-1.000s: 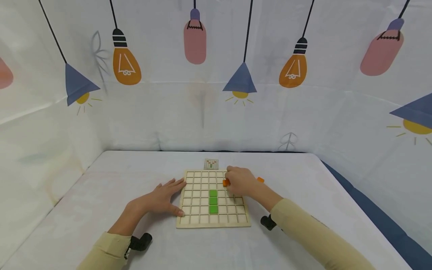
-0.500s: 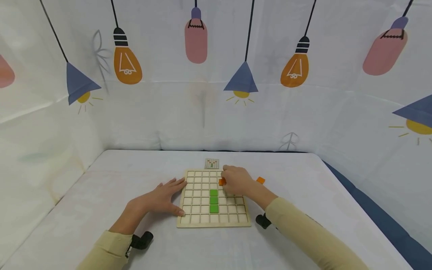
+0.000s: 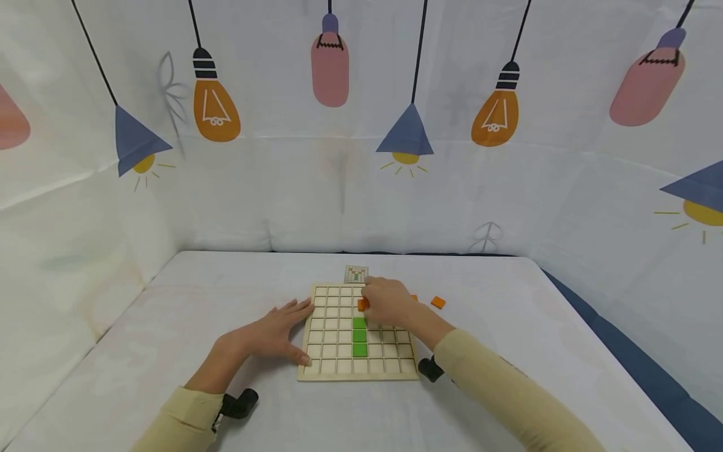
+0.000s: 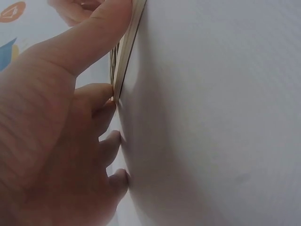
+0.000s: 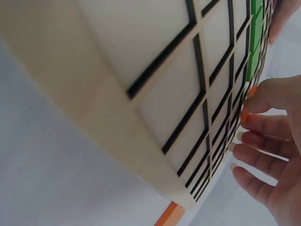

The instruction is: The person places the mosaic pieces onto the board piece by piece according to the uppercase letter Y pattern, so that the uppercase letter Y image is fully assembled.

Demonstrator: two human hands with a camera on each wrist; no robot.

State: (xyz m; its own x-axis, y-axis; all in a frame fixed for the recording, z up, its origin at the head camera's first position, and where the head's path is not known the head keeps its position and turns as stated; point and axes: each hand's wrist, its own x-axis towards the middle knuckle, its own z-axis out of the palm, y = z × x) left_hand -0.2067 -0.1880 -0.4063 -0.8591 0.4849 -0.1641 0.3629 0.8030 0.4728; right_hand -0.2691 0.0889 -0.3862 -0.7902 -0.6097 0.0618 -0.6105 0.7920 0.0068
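A wooden grid board (image 3: 358, 376) lies on the table with three green square tiles (image 3: 359, 336) in one column. My left hand (image 3: 271, 333) is spread at the board's left edge, fingers extended, thumb and fingertips touching the rim. In the left wrist view, that left hand (image 4: 56, 122) rests against the side of the board (image 4: 126, 52). Above the green tiles, my right hand (image 3: 390, 302) pinches an orange square tile (image 3: 363, 304) over the board. The right wrist view shows the orange tile (image 5: 245, 116) between thumb and index finger, partly covered by them.
Beyond the board lies a small pattern card (image 3: 356, 274). Two orange tiles are at the right: one loose tile (image 3: 438, 302) on the table, and another orange tile (image 3: 415, 297) mostly hidden behind the right hand. A patterned white cloth (image 3: 350, 188) hangs behind the table.
My right hand has moved left across the board with the orange tile, to just above the green column. A second orange tile has come into view behind it. My left hand stays put.
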